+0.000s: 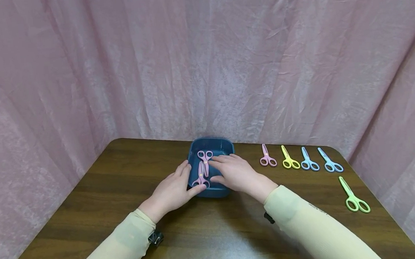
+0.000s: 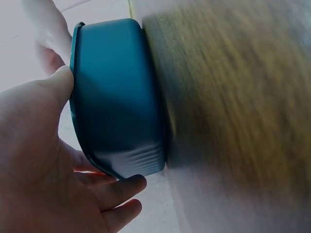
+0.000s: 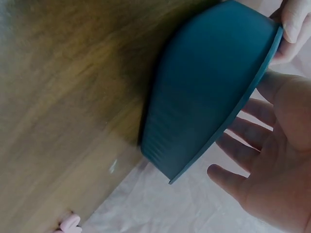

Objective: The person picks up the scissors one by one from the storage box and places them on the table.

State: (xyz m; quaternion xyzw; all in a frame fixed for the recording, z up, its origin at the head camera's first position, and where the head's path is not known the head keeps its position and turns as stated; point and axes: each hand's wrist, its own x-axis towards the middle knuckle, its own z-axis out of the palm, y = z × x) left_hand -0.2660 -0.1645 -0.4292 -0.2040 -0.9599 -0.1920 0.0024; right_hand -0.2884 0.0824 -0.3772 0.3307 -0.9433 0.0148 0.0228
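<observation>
A dark blue-teal plastic bin (image 1: 214, 193) stands on the wooden table. Inside it lie two pairs of pink scissors, one (image 1: 205, 161) with its handles toward the back, the other (image 1: 201, 174) with its handles toward the front. My left hand (image 1: 173, 190) holds the bin's front left corner; in the left wrist view its thumb is against the rim and its bent fingers touch the side wall. My right hand (image 1: 238, 173) reaches over the right rim with fingers spread loosely above the inside, close to the rear scissors. No object shows in its grasp.
Right of the bin, a row holds pink scissors (image 1: 266, 156), yellow scissors (image 1: 289, 159) and two blue pairs, one (image 1: 308, 160) left of the other (image 1: 329, 161). Green scissors (image 1: 352, 196) lie nearer the table's right edge. A pink curtain (image 1: 202, 65) hangs behind the table.
</observation>
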